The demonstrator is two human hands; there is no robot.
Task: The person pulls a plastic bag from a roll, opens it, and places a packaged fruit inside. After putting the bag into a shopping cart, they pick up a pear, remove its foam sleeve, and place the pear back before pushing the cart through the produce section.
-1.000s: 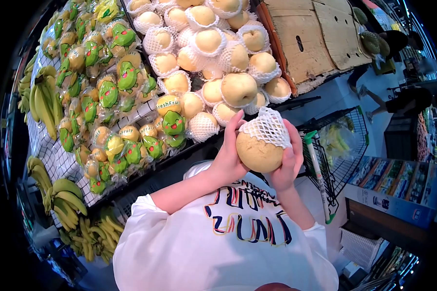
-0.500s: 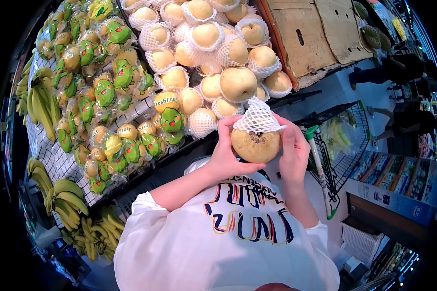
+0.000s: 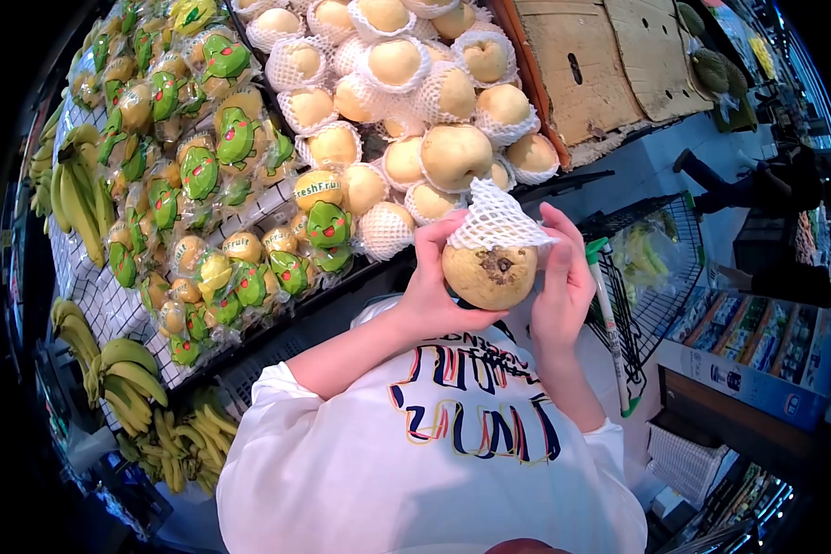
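Note:
My left hand (image 3: 439, 286) is wrapped round the left side and underside of a round tan pear (image 3: 478, 284), held in front of my chest. A brown, rough scar on the pear faces up toward me. A white foam net (image 3: 497, 220) covers the pear's far part, its narrow end sticking up loosely. On the right, my right hand (image 3: 565, 282) has its fingers and thumb at the net's right edge, beside the pear. Just beyond my hands, an uncovered pear (image 3: 455, 157) tops the front of a pile of pears in foam nets (image 3: 394, 65).
Bagged fruit (image 3: 198, 175) with green cartoon prints lies left of the pears. Bananas (image 3: 129, 379) hang and lie at far left. Flattened cardboard (image 3: 609, 60) is on the right. A shopping cart (image 3: 660, 249) stands to my right, with a person (image 3: 739, 185) beyond it.
The pear has tilted slightly, so its brown scar shows more. My right fingers have lifted a little at the net's edge. The person beyond the cart has shifted.

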